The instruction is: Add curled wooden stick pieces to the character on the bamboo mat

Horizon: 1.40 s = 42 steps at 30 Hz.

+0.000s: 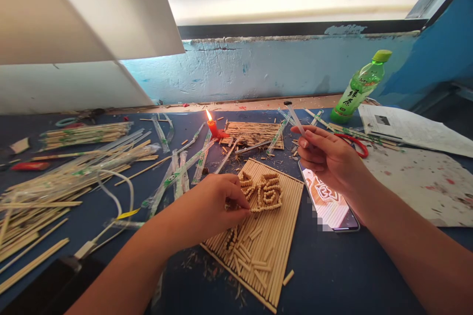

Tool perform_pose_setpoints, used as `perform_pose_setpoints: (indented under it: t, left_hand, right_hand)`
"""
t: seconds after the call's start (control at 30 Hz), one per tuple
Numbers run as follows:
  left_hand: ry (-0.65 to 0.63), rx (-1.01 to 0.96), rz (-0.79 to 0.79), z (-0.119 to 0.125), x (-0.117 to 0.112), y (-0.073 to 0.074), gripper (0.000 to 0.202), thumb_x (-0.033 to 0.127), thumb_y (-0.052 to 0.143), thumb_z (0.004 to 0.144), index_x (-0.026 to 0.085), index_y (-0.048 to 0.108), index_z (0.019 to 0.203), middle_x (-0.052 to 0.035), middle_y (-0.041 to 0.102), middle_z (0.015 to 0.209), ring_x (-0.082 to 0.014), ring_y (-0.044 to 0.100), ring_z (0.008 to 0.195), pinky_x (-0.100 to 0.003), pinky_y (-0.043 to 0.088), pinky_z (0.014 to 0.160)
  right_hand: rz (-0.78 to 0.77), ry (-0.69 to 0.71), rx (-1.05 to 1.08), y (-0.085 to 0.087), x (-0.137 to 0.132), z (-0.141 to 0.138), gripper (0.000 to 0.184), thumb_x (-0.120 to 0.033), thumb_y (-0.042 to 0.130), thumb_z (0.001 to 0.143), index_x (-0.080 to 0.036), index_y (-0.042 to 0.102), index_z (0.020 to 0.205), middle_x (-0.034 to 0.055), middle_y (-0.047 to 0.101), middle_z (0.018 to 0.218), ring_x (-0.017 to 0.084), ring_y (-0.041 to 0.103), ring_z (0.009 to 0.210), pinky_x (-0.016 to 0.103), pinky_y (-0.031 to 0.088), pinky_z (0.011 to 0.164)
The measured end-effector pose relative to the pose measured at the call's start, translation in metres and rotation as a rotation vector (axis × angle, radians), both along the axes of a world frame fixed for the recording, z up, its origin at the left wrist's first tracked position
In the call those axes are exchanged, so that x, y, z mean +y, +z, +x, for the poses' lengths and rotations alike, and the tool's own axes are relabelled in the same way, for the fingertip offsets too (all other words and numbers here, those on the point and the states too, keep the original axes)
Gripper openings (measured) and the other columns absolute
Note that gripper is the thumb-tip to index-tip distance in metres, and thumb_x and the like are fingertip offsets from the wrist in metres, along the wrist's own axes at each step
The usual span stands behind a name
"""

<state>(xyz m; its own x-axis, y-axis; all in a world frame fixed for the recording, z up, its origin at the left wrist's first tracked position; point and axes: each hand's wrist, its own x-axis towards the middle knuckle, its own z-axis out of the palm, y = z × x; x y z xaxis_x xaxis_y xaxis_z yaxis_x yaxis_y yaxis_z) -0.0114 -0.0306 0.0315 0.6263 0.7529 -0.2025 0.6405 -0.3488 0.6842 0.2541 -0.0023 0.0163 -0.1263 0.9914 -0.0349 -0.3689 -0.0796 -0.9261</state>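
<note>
My left hand (216,202) rests on a mat of bamboo sticks (275,251), its fingers pinched together at a small figure built from short stick pieces (266,192); what they pinch is too small to name. Loose cut stick pieces (247,253) lie on the mat's near part. My right hand (327,155) is raised above a phone (328,199) and grips a thin translucent glue stick (295,118) between thumb and fingers, its dark tip pointing up and left. A lit red candle (212,127) burns beyond the mat.
A second, smaller stick mat (254,134) lies behind. Piles of chopsticks and plastic wrappers (74,167) cover the left. A green bottle (360,86), red scissors (354,143), and spattered paper sheets (417,177) sit on the right. A blue wall (258,66) runs behind.
</note>
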Motion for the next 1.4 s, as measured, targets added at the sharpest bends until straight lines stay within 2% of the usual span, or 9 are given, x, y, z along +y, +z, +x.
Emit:
perform_pose_setpoints:
  t: [0.63, 0.73, 0.87, 1.0, 1.1, 1.4]
  left_hand:
    - [-0.056, 0.035, 0.053, 0.001, -0.001, 0.002, 0.019, 0.023, 0.059, 0.084, 0.024, 0.076, 0.076, -0.0005, 0.059, 0.079, -0.013, 0.056, 0.07, -0.027, 0.04, 0.063]
    - [-0.058, 0.03, 0.053, 0.001, -0.001, 0.0, 0.019, 0.023, 0.059, 0.084, 0.023, 0.076, 0.076, -0.0009, 0.06, 0.08, -0.0135, 0.057, 0.071, -0.028, 0.04, 0.063]
    - [-0.069, 0.036, 0.066, 0.0, -0.001, -0.001, 0.019, 0.023, 0.058, 0.085, 0.024, 0.075, 0.077, 0.0, 0.061, 0.079, -0.013, 0.057, 0.072, -0.027, 0.04, 0.064]
    - [-0.076, 0.055, 0.069, 0.0, -0.002, -0.001, 0.019, 0.023, 0.058, 0.086, 0.025, 0.075, 0.077, 0.0004, 0.061, 0.078, -0.0127, 0.057, 0.073, -0.027, 0.04, 0.065]
    - [-0.074, 0.054, 0.063, -0.001, -0.002, -0.001, 0.019, 0.024, 0.058, 0.086, 0.025, 0.076, 0.078, 0.0001, 0.062, 0.08, -0.0129, 0.057, 0.074, -0.027, 0.041, 0.065]
    - [-0.078, 0.053, 0.056, 0.0, -0.003, -0.001, 0.019, 0.023, 0.057, 0.086, 0.025, 0.075, 0.079, 0.0003, 0.062, 0.082, -0.0126, 0.058, 0.075, -0.026, 0.041, 0.066]
  right_hand:
    - [0.004, -0.012, -0.037, -0.003, 0.002, 0.001, 0.018, -0.03, 0.066, 0.085, -0.022, 0.071, 0.101, -0.001, 0.05, 0.072, 0.007, 0.022, 0.049, 0.027, 0.012, 0.042]
    - [-0.062, 0.058, -0.092, -0.003, 0.002, 0.007, 0.016, -0.032, 0.066, 0.086, -0.022, 0.069, 0.099, -0.0003, 0.051, 0.073, 0.007, 0.025, 0.049, 0.026, 0.017, 0.041]
    - [-0.218, 0.216, -0.2, -0.002, 0.0, 0.017, 0.011, -0.03, 0.066, 0.086, -0.022, 0.065, 0.094, 0.0011, 0.051, 0.072, 0.009, 0.037, 0.055, 0.024, 0.03, 0.046]
    - [-0.286, 0.293, -0.283, -0.002, -0.002, 0.022, 0.011, -0.03, 0.065, 0.088, -0.022, 0.064, 0.095, 0.0013, 0.049, 0.073, 0.01, 0.038, 0.058, 0.024, 0.033, 0.05]
    - [-0.295, 0.313, -0.311, -0.002, -0.002, 0.021, 0.011, -0.031, 0.064, 0.088, -0.021, 0.064, 0.094, 0.0016, 0.048, 0.073, 0.011, 0.038, 0.059, 0.024, 0.033, 0.05]
    - [-0.254, 0.261, -0.254, -0.006, -0.001, 0.018, 0.012, -0.03, 0.066, 0.086, -0.02, 0.065, 0.093, 0.0021, 0.048, 0.072, 0.011, 0.038, 0.059, 0.025, 0.031, 0.05]
